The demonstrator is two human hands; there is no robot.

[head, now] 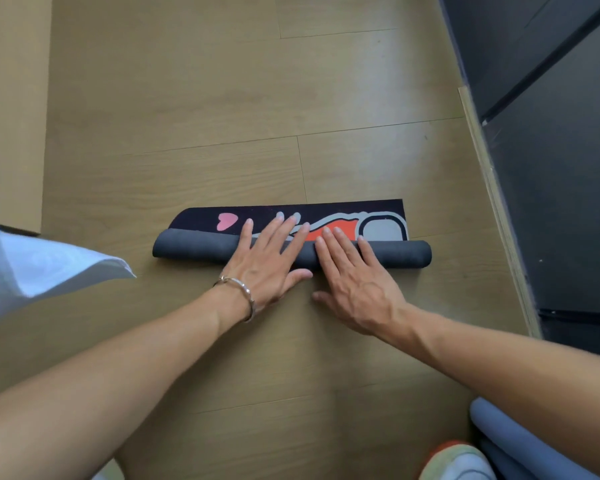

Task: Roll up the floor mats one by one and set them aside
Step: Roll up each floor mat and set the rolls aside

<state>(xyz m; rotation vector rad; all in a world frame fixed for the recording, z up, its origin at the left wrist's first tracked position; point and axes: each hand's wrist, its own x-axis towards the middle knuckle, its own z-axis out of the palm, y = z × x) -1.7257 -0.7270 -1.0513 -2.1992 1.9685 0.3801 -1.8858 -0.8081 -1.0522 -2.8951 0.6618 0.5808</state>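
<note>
Right now your mat [194,249] lies across the wooden floor [222,133] in front of you, most of it wound into a dark grey roll with the plain backing outward. Only a narrow flat strip [378,227] is left beyond the roll, on the far side from you. It shows a black face with a pink heart [226,221], an orange patch and grey outlined shapes.

Your left hand [267,258] rests flat on the middle of the roll. Its fingers [284,226] are straight and spread, and they reach past the roll onto the printed strip. The thumb lies against the near side of the roll, low by the floor. A silver bracelet [245,294] sits on that wrist.

Your right hand [355,277] lies just beside the left, almost touching it. It is also flat, with straight fingers laid over the top of the roll and the tips reaching the orange patch. Its thumb points inward on the floor on your side of the roll. Neither hand curls round the mat; both press down on it with open palms.

To your right, dark panels [551,168] stand behind a pale wooden trim [492,202] along the floor's edge. At the left edge hangs a fold of white cloth [49,271]. In the bottom right corner you have pale blue-grey rolls [499,434], partly hidden by your right forearm; what they are cannot be told. Just beside them is the toe of a shoe [458,460].
</note>
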